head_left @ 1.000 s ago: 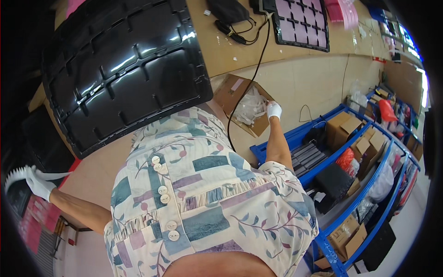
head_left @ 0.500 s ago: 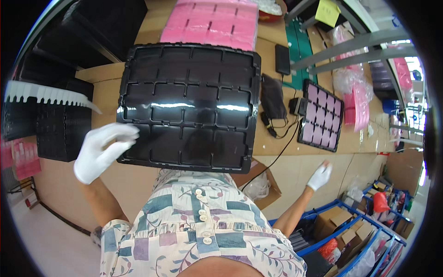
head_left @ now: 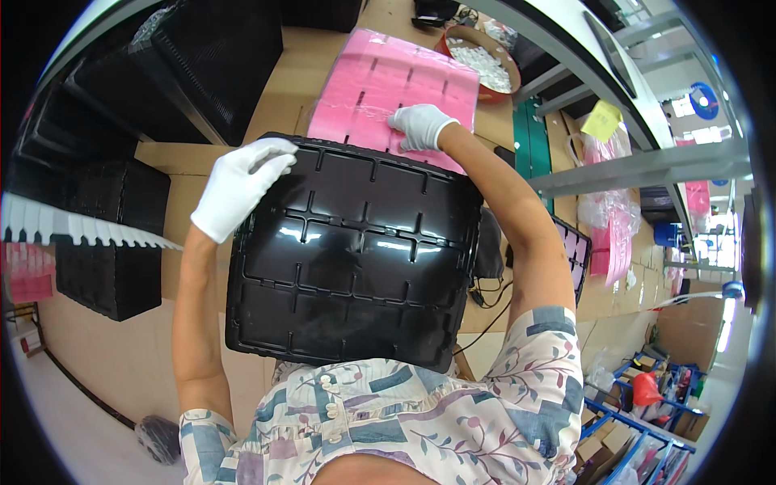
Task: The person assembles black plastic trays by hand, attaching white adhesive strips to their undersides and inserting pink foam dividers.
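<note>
A large black plastic tray [head_left: 356,250] with moulded ribs lies in front of me, its near edge against my patterned shirt. My left hand [head_left: 238,190], in a white glove, is at the tray's far left corner with its fingers curled over the rim. My right hand [head_left: 422,125], also gloved, reaches across the tray. It rests with fingers apart on a pink compartment tray [head_left: 380,81] just beyond the black tray's far edge.
Stacks of black trays [head_left: 113,234] stand on the brown bench to the left, and more are at the top left [head_left: 218,56]. A white toothed strip [head_left: 73,230] crosses them. A red bowl of white parts [head_left: 485,61] sits behind. Cables and another tray [head_left: 575,255] lie on the right, and blue shelves with boxes [head_left: 647,420] at the lower right.
Both hands have moved up to the far edge of the black tray: the left from its left side to the corner, the right from low at the right onto the pink tray.
</note>
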Action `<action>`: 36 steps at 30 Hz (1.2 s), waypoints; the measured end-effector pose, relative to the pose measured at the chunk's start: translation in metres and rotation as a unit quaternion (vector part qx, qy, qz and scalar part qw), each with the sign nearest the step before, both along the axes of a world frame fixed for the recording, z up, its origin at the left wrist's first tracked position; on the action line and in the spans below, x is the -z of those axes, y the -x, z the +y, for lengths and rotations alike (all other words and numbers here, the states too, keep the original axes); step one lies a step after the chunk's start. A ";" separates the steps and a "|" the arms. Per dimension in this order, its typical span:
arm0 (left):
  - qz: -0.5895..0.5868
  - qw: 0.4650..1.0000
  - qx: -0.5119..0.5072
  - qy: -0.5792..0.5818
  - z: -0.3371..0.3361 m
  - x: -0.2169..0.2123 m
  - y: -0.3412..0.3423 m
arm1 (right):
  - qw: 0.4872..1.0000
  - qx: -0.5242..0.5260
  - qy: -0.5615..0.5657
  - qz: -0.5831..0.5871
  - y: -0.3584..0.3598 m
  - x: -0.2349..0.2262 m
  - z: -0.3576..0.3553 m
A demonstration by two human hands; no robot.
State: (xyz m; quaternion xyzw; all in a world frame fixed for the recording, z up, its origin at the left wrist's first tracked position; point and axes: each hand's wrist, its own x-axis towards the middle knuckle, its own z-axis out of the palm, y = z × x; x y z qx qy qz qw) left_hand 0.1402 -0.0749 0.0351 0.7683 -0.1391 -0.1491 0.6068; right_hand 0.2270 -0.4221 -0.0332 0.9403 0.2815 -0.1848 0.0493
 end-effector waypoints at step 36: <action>-0.266 0.935 0.076 -0.221 -0.124 0.044 -0.179 | 0.922 0.262 -0.100 -0.266 0.023 -0.061 0.028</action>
